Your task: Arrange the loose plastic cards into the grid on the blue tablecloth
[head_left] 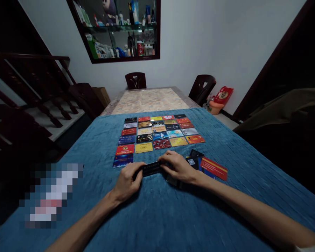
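A black plastic card [151, 168] with pale lettering is held between my two hands, just in front of the card rows. My left hand [129, 177] grips its left end between thumb and fingers. At the right end, my right hand [176, 165] pinches the card with its fingertips. Beyond them lie several cards in rows, among them a yellow card [144, 147], a red card [125, 149] and a dark blue card [123, 160] nearest my left hand. Beside my right wrist is a loose pile with a red card [214, 168] on top, partly covered by my forearm.
A blue cloth [94, 143] covers the near part of the table; its patterned top [154, 99] shows at the far end. A blurred pale object [55, 192] lies at the left. Chairs [202, 87] stand around the table, and a glass-shelved cabinet [120, 28] is set in the wall.
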`<state>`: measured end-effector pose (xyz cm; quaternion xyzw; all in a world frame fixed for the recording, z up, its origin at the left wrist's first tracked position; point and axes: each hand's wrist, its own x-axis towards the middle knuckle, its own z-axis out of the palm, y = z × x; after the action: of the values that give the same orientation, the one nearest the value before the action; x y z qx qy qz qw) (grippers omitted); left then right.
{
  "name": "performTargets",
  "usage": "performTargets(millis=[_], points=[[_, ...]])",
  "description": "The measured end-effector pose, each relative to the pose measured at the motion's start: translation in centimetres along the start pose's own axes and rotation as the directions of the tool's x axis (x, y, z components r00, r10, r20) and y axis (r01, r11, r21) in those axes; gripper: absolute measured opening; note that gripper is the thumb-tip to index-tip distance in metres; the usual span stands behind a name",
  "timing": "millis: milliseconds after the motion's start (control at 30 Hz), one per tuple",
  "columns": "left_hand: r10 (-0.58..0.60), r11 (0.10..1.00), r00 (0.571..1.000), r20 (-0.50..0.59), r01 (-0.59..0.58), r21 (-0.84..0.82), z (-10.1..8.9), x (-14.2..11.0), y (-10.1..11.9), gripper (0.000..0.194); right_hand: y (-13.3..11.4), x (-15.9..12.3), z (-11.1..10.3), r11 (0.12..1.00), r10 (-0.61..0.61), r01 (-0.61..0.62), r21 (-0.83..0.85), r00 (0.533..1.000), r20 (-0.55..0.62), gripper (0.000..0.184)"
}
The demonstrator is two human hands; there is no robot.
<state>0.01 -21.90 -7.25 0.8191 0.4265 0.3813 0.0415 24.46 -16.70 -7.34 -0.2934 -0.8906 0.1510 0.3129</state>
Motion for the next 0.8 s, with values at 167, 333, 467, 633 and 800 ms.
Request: performTargets(millis=[167,333,467,633,800], points=[[-0.008,1.000,1.000,0.012,0.008,-0.006,0.0,0.0,0.2,0.025,-0.6,-0.2,0.0,0.980,-0.100,0.111,-0.168,0.992,0.075,0.032],[-0.021,1.000,1.000,-0.001,0.021,-0.023,0.1,0.0,0.3,0.025,-1.7,-0.2,-0.1,0.931,-0.113,0.152,-0.331,0.985,0.134,0.046],[-0.085,0.995,0.996,-0.009,0.084,-0.059,0.1,0.0,0.2,0.024,-2.2,-0.1,-0.3,0.915,-0.117,0.153,-0.372,0.986,0.117,0.054],[-0.130,0.988,0.992,0.000,0.129,-0.089,-0.2,-0.1,0.2,0.025,-2.0,-0.1,-0.2,0.885,-0.165,0.177,-0.431,0.984,0.067,0.056],[-0.113,0.988,0.994,-0.011,0.111,-0.105,-0.1,-0.2,0.3,0.025,-1.8,-0.1,0.2,0.865,-0.203,0.193,-0.462,0.979,0.029,0.050]])
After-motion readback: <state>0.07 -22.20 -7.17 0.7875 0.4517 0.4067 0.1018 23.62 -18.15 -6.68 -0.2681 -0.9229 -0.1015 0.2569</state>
